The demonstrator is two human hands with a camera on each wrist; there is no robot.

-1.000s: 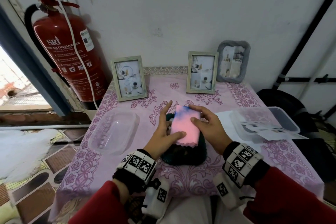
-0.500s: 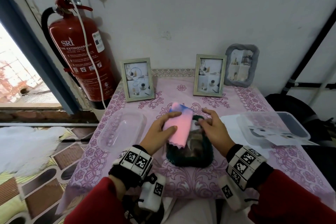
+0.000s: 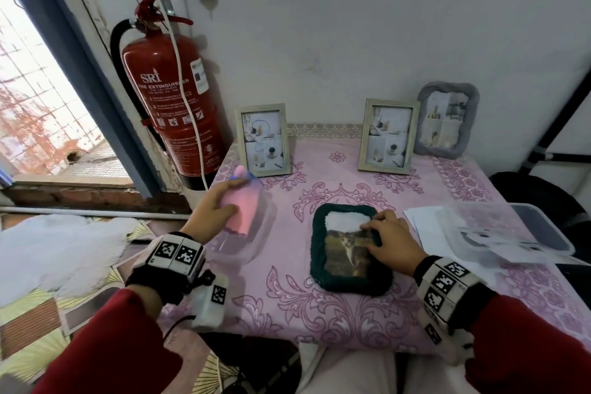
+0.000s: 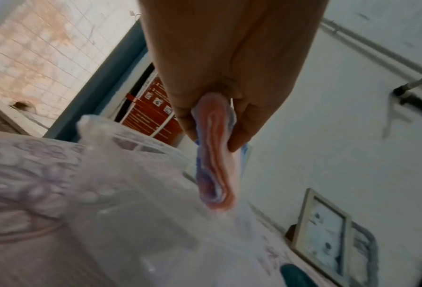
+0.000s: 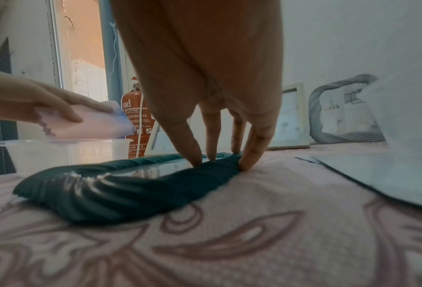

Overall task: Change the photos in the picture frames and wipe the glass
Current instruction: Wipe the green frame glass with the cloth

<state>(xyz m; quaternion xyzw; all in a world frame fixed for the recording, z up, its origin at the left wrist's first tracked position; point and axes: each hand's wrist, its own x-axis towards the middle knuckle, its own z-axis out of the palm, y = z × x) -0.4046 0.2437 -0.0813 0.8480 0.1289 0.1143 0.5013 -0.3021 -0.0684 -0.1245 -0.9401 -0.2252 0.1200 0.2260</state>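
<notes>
Head view: your left hand (image 3: 215,206) grips the folded pink cloth (image 3: 242,214) over a clear tub (image 3: 252,243), left of the dark green frame (image 3: 348,248) lying flat on the tabletop (image 3: 335,313).

Left wrist view: thumb and fingers (image 4: 244,124) pinch the cloth's edge.

Right wrist view: your right hand (image 5: 205,81) presses 4 straightened fingers (image 5: 192,149) on the frame's far right edge, holding nothing.

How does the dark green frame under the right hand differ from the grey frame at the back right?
The dark green frame lies flat on the tablecloth; the grey frame stands upright against the wall. The dark green frame shows a cat photo; the grey frame shows pale interior pictures. The right hand touches the dark green frame's edge; nothing touches the grey frame. Both have soft-looking, wavy borders.
</notes>
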